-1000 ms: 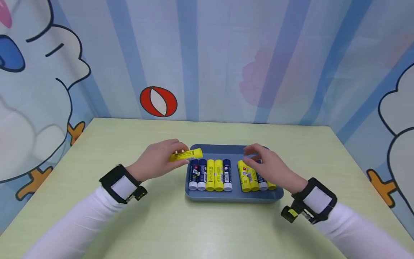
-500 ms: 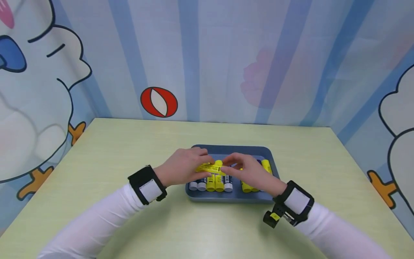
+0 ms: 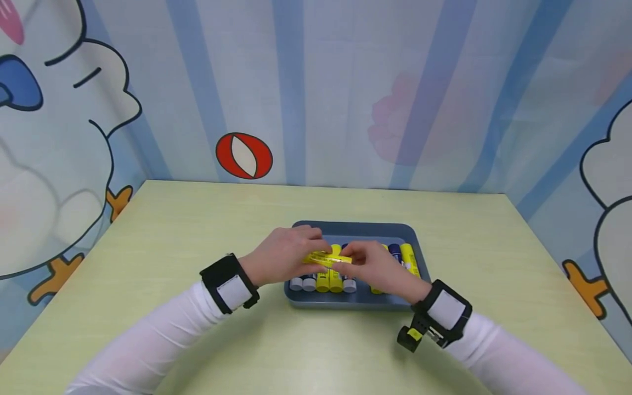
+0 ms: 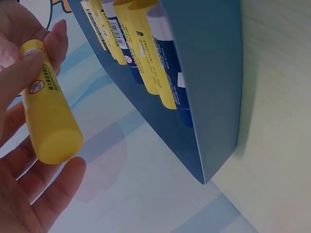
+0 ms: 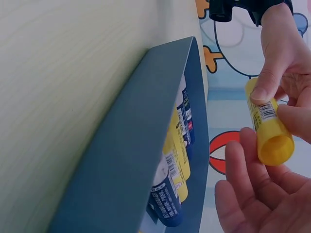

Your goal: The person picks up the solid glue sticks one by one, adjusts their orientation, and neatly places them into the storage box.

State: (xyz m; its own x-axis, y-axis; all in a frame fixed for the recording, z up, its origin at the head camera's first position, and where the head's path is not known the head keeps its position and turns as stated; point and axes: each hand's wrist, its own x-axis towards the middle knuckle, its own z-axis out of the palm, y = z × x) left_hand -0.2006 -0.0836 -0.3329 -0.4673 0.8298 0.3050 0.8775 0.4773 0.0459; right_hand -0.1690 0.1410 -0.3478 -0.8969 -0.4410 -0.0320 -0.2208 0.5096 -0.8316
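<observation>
A yellow glue stick (image 3: 328, 259) lies level in the air above the tray, between my two hands. Its left end is held by my left hand (image 3: 282, 255), the thumb pressed along the barrel in the left wrist view. At the right end, my right hand (image 3: 384, 269) pinches the same glue stick (image 5: 271, 127) between thumb and fingers. Below them is a blue-grey tray (image 3: 355, 303) with a row of yellow glue sticks (image 3: 322, 281) and navy ones with white ends. My hands hide part of the row.
The tray rests on a pale wooden table (image 3: 222, 214). More glue sticks, a navy one (image 3: 395, 251) and a yellow one (image 3: 409, 258), lie at the tray's right side. A printed cloth backdrop (image 3: 336, 93) stands behind the table.
My left hand has carried the yellow glue stick right, from the tray's left edge to over the row. My right hand has moved left from the right-hand group and taken the stick's other end.
</observation>
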